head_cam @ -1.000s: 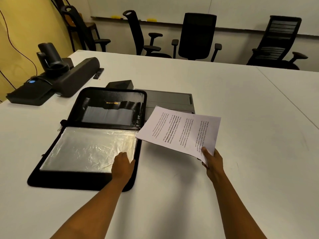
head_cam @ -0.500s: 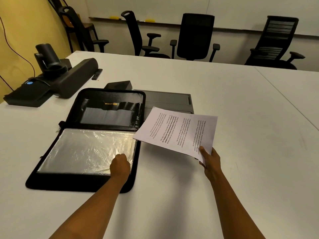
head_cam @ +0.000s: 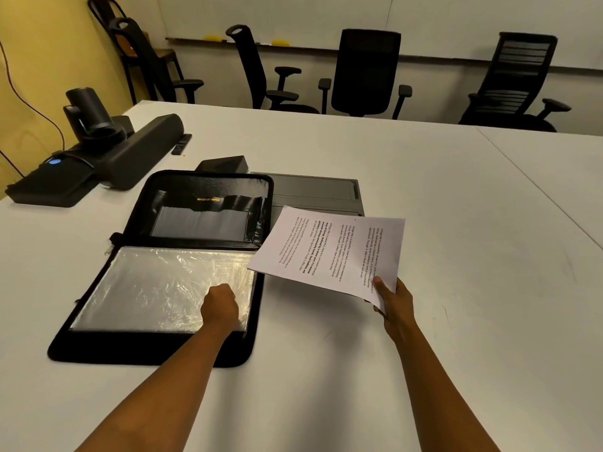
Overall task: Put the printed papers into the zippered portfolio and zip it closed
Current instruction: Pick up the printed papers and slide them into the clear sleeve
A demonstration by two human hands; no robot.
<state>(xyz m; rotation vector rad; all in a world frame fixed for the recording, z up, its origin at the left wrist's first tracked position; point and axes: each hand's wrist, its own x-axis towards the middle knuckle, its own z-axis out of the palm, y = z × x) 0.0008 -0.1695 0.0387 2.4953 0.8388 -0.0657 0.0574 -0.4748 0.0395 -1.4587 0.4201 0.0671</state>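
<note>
A black zippered portfolio (head_cam: 98, 347) lies open on the white table, its near half covered by a shiny clear plastic sleeve (head_cam: 146, 288). My left hand (head_cam: 219, 306) rests on the sleeve's near right corner with the fingers curled; whether it pinches the plastic I cannot tell. My right hand (head_cam: 393, 300) pinches the near corner of the printed papers (head_cam: 329, 252). The sheets hang above the table just right of the portfolio, their left corner over its right edge.
A grey flat device (head_cam: 313, 190) lies behind the papers, with a small black box (head_cam: 225, 164) beside it. A black camera and speaker bar (head_cam: 107, 148) stand at the far left. Black office chairs (head_cam: 365, 70) line the far side of the table (head_cam: 456, 256).
My left hand has slid a little further onto the plastic sleeve and its fingers have curled. The papers have shifted slightly left toward the portfolio.
</note>
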